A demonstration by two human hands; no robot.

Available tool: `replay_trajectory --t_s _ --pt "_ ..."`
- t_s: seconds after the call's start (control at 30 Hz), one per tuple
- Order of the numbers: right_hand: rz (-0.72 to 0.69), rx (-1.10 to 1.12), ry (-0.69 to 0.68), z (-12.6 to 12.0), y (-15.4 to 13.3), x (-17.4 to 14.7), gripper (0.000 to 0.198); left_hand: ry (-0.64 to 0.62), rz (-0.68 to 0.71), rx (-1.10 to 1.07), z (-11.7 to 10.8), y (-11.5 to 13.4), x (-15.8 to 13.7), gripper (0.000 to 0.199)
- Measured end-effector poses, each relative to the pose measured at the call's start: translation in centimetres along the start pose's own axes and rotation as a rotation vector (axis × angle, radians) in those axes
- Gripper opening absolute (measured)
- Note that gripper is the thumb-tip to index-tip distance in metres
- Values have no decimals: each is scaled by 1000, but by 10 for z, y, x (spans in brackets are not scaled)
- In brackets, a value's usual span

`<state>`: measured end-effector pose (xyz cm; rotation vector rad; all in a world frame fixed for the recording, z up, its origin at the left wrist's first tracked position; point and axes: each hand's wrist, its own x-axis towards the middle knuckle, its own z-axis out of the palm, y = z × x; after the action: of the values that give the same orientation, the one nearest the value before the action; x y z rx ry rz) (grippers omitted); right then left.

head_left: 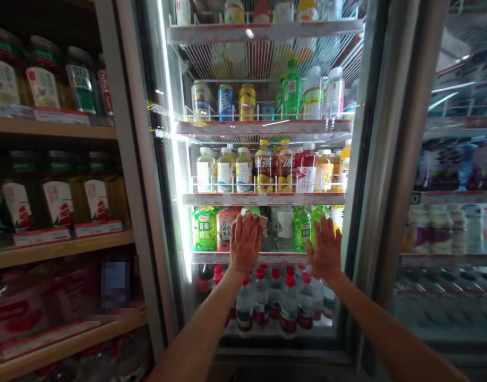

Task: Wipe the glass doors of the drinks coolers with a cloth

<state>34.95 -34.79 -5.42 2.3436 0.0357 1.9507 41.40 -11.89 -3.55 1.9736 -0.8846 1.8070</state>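
Note:
Both my arms reach forward to a lit drinks fridge, whose glass door (pixel 281 130) shows light reflections. My left hand (pixel 244 244) presses a crumpled, brownish cloth (pixel 262 224) at the glass, in front of the shelf with green and red drink bottles. To its right, my right hand (pixel 325 248) is held up with fingers spread and nothing in it. It appears to lie against the glass, before some green bottles (pixel 302 228); actual contact is hard to make out.
Inside the fridge stand several shelves of bottles and cans (pixel 247 102), with red-capped bottles (pixel 289 302) at the bottom. A metal door frame (pixel 402 159) runs down the right side. Wooden shelves (pixel 56 127) with large bottles are at left. Another fridge (pixel 454 199) is at right.

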Motion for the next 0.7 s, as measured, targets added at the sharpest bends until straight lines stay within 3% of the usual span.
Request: replay_trajectory --t_s 0.1,0.2,0.23,0.3,0.37,0.43,0.47,0.53,0.57,0.63,0.7 --pt "-20 -11 -22 -3 5 -1 69 -2 -48 24 -16 -40 -18 43" --pt "3 -13 -34 -2 0 0 70 221 -297 184 -43 -89 -36 50" --pt "18 -13 -33 -1 -3 0 70 278 -340 211 -48 -95 -39 52" --pt "55 -8 -29 0 -8 0 71 306 -336 221 -46 -85 -39 54" --pt "80 -4 -25 1 -12 1 71 221 -211 184 -32 -51 -34 52" --pt "75 -9 -23 0 -11 1 71 79 55 106 -16 -15 -30 47" --pt "64 -14 -24 -1 -9 1 71 -19 238 46 -11 -3 -28 45" --pt "37 -23 -37 -4 -6 0 70 -102 365 2 -11 -2 -27 46" --pt "27 -23 -49 -5 -4 0 70 -92 335 6 -15 -12 -28 48" --pt "19 -14 -66 -7 -2 0 69 27 122 48 -28 -45 -28 54" --pt "27 -2 -70 -7 -3 0 70 193 -192 83 -38 -75 -29 59"
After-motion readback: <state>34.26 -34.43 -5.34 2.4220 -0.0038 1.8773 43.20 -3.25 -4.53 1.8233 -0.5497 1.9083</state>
